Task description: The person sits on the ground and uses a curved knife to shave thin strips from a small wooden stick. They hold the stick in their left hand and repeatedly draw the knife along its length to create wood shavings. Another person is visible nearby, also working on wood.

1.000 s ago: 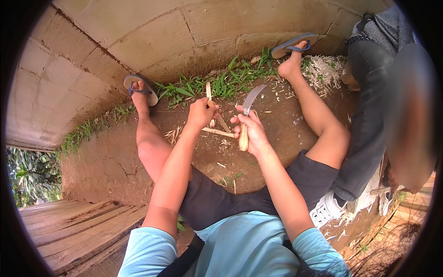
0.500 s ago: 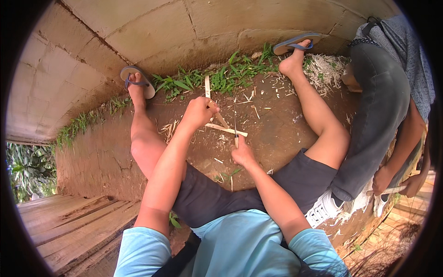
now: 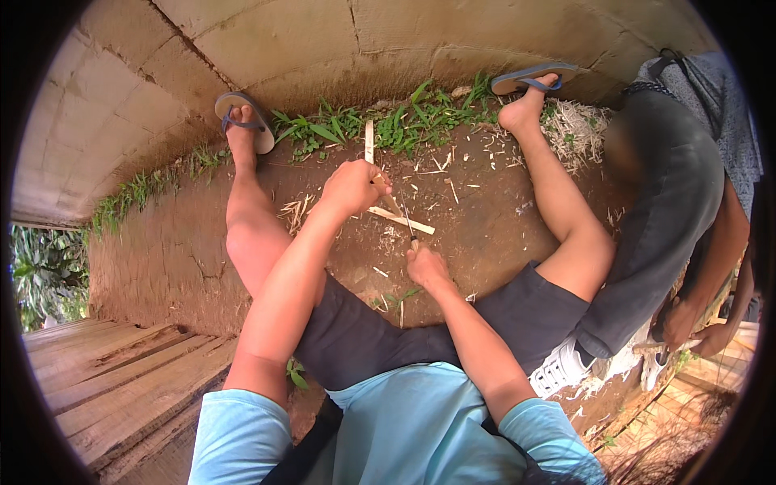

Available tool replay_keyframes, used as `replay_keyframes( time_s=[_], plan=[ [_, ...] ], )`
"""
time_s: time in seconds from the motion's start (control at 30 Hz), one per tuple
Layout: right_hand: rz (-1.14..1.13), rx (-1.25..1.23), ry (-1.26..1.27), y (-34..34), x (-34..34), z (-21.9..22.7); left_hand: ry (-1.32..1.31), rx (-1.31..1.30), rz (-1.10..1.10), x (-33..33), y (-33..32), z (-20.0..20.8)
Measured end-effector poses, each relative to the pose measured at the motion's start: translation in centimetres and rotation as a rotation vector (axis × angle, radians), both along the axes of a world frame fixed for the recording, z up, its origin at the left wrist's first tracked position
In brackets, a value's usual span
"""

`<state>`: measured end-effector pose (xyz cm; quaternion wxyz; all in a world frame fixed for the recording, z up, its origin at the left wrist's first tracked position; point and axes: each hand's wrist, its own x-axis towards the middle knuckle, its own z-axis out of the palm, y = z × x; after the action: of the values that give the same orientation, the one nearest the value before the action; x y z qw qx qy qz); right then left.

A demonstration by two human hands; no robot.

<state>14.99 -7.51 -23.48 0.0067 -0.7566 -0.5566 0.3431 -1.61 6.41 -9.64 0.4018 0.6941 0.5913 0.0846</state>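
My left hand [image 3: 354, 187] is closed around a thin pale wooden strip [image 3: 394, 205], whose lower end sticks out past my fingers. In my closed right hand [image 3: 427, 267] is a knife [image 3: 407, 217], its narrow blade angled up and to the left. The blade lies close beside the strip; I cannot tell whether they touch. Two more pale strips lie on the soil: an upright one [image 3: 369, 142] beyond my left hand and a slanted one [image 3: 414, 224] just behind the blade.
Wood shavings [image 3: 297, 212] litter the brown ground [image 3: 485, 234] between my legs. Green weeds [image 3: 404, 125] grow along a block wall [image 3: 323, 48]. At the right a person in dark trousers [image 3: 667, 202] grips a stick [image 3: 667, 347]. Wooden planks [image 3: 129, 372] lie at lower left.
The knife blade has swung from nearly upright to a leftward tilt, closer to the held strip. My left hand has shifted slightly, and the whole view has moved a little.
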Motion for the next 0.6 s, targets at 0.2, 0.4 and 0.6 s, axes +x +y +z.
replay_keyframes(
  time_s=[0.2,0.4,0.6],
  plan=[
    [-0.152,0.115,0.359,1.9,0.2,3.0,0.033,0.044,0.002,-0.7,-0.5,0.3],
    [-0.198,0.044,0.199,1.2,-0.8,5.8,0.130,0.075,-0.030,-1.4,-0.9,1.0],
    [0.001,-0.102,0.051,0.6,-0.1,4.9,0.141,0.086,-0.048,-1.9,-0.9,0.5]
  ],
)
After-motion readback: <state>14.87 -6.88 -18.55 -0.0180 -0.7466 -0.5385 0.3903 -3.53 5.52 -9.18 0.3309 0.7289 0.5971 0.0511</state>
